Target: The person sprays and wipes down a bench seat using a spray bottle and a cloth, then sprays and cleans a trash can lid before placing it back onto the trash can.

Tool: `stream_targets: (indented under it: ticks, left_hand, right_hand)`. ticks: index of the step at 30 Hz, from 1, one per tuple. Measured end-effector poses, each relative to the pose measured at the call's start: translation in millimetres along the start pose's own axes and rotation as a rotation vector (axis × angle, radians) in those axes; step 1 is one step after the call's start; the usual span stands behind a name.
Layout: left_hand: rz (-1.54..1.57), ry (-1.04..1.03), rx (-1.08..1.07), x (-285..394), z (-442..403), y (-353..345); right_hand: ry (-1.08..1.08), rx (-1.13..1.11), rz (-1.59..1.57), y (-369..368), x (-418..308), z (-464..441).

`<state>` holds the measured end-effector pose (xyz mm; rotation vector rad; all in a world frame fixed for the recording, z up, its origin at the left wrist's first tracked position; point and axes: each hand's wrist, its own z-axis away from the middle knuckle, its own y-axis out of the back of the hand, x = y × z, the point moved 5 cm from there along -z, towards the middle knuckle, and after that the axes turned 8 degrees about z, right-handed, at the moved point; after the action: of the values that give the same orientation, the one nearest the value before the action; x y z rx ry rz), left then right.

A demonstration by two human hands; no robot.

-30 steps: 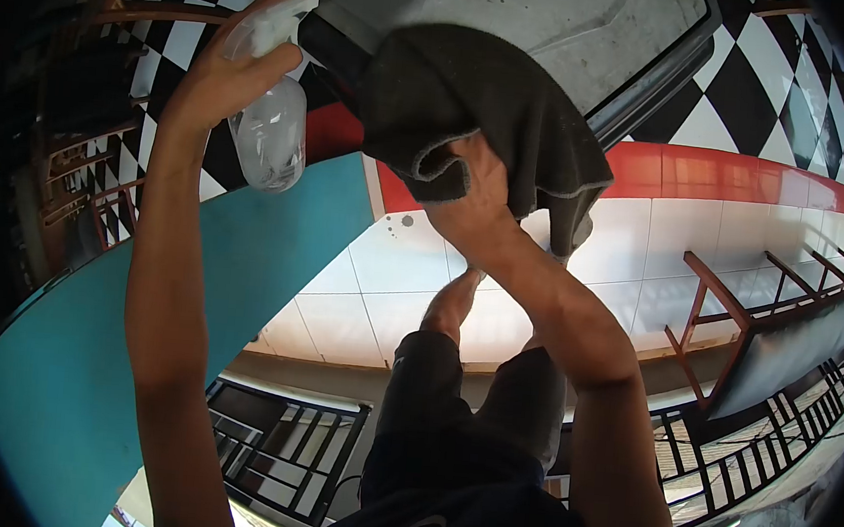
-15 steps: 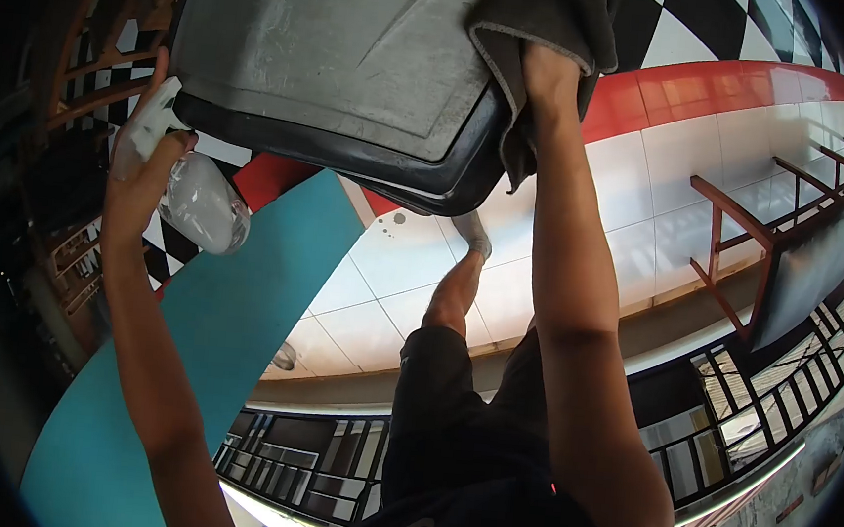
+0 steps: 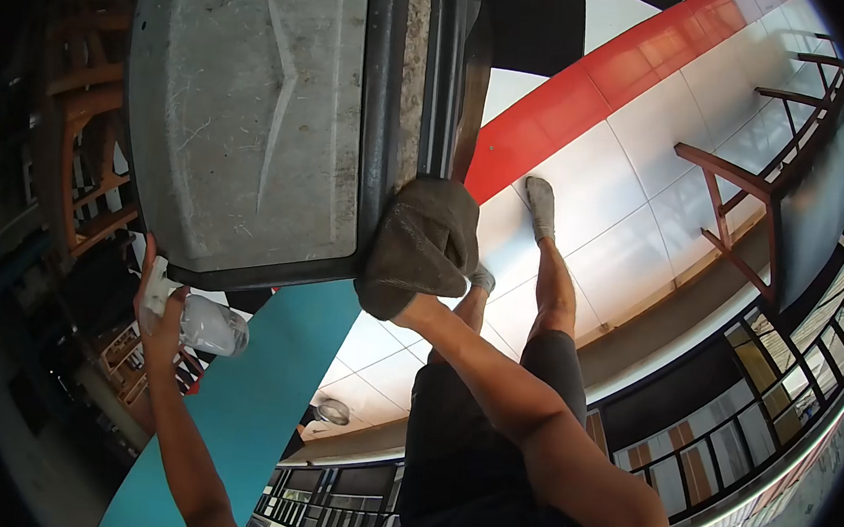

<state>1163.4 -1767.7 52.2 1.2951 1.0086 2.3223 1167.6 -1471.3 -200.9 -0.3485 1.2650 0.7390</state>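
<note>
A large box-like thing with a scuffed grey top (image 3: pixel 245 121) and a black rim fills the upper left; its exact kind I cannot tell. My right hand (image 3: pixel 416 311) is mostly hidden by a dark grey cloth (image 3: pixel 424 239), which it presses against the near right corner of the rim. My left hand (image 3: pixel 162 314) is wrapped round the neck of a clear spray bottle (image 3: pixel 216 327) with a white trigger head. The bottle lies sideways just below the box's near left corner.
A turquoise surface (image 3: pixel 233 397) runs below the bottle. Wooden chairs (image 3: pixel 90 138) stand at left, and a table with brown legs (image 3: pixel 784 193) at right. The floor has white tiles (image 3: pixel 634 211), a red strip (image 3: pixel 616 71) and a black-and-white check. Behind me is a black railing (image 3: pixel 714 455).
The box appears turned and lower in view, showing its right side. The cloth in my right hand has come down and left to the near corner. My left hand keeps the bottle.
</note>
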Motion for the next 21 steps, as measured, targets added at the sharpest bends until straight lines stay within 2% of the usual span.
stream_targets:
  ticks: [2,3,4,6,7,9,12,13,14,15,17,18,20,21]
  left_hand:
    - [0.115,0.039,0.033,12.9,3.3,-10.1]
    - [0.139,0.044,0.033,13.3,2.7,-11.3]
    - [0.161,0.053,0.032,10.0,2.1,-10.0]
    - [0.323,0.143,-0.007,2.3,6.0,-7.6]
    - [0.274,0.187,-0.008,-1.9,8.9,-6.4]
    - [0.203,0.224,0.005,-8.9,12.2,-4.7]
    - [0.194,0.199,0.044,-25.7,21.5,1.3]
    - [0.16,0.194,0.04,-19.1,20.8,-0.1]
    - [0.127,0.189,0.037,-12.1,20.0,-1.6]
    - [0.094,0.185,0.033,-5.0,19.2,-3.0]
    - [0.167,0.181,0.044,30.5,10.9,-21.1]
    - [0.059,0.158,-0.013,23.1,10.0,-14.2]
    - [0.066,0.202,-0.017,26.7,8.9,-16.6]
    - [0.067,0.225,-0.012,27.5,9.4,-16.6]
  right_hand:
    - [0.143,0.13,0.258,81.6,-40.0,-50.4]
    - [0.153,0.177,0.226,103.4,-38.8,-107.4]
    - [0.18,0.279,0.24,155.7,-66.7,-144.1]
    - [0.136,0.186,0.225,224.2,-86.7,-234.4]
    - [0.04,0.064,0.346,249.0,-97.4,-269.9]
    - [0.235,0.232,0.735,245.8,-78.1,-315.9]
    - [0.353,0.661,0.486,235.1,-85.9,-221.6]
    - [0.144,0.545,0.074,228.7,-87.7,-177.0]
    - [0.024,0.43,-0.012,214.6,-86.8,-138.7]
    - [0.052,0.473,-0.182,185.1,-62.0,-110.6]
    - [0.105,0.419,0.022,188.3,-66.8,-96.3]
    - [0.154,0.403,0.154,195.2,-63.4,-103.4]
    - [0.326,0.372,0.541,210.4,-29.0,-178.5]
    - [0.256,0.397,0.431,239.5,-37.4,-238.2]
